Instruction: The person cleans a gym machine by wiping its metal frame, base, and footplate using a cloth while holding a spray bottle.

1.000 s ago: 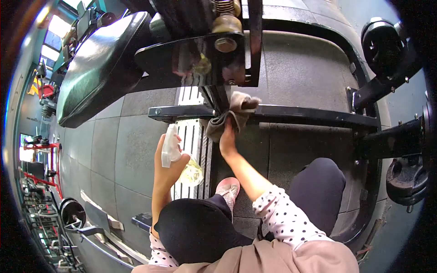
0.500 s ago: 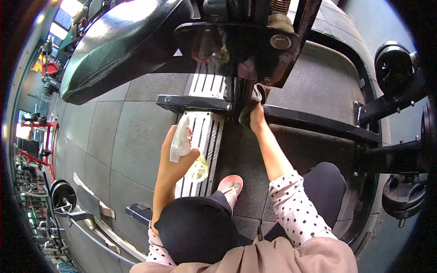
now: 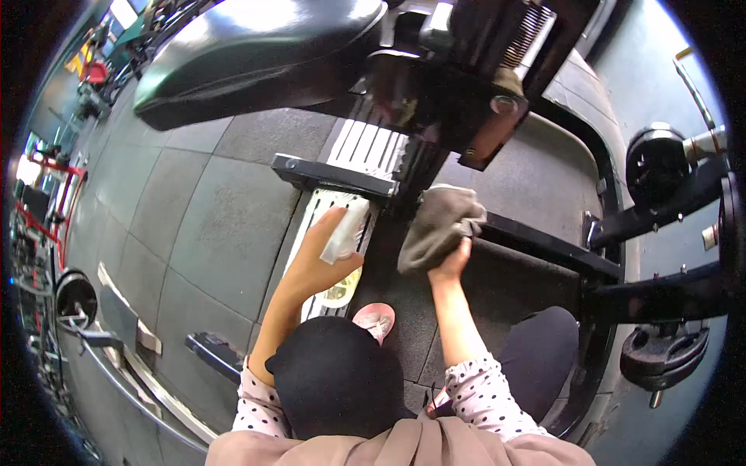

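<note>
My left hand (image 3: 311, 260) is closed around a spray bottle (image 3: 346, 231) with a white trigger head. The bottle's lower part shows yellowish below my fingers, over the ribbed metal footplate (image 3: 369, 147). In my right hand (image 3: 451, 266) is a bunched grey-brown cloth (image 3: 440, 221), gripped at its lower right edge. The cloth hangs in front of the black crossbar (image 3: 536, 244) of a gym machine; whether it touches the bar I cannot tell. Most of my right fingers are hidden behind the cloth.
A black padded seat (image 3: 256, 70) juts across the top left. Weight plates (image 3: 659, 167) sit on pegs at the right, beside a wall. A barbell rack (image 3: 116, 373) stands at lower left. My shoe (image 3: 374, 320) rests on dark floor tiles.
My right hand has drawn the cloth back from the machine's post towards me, and more of the cloth shows. The bottle stays in my left hand. The camera view has shifted slightly.
</note>
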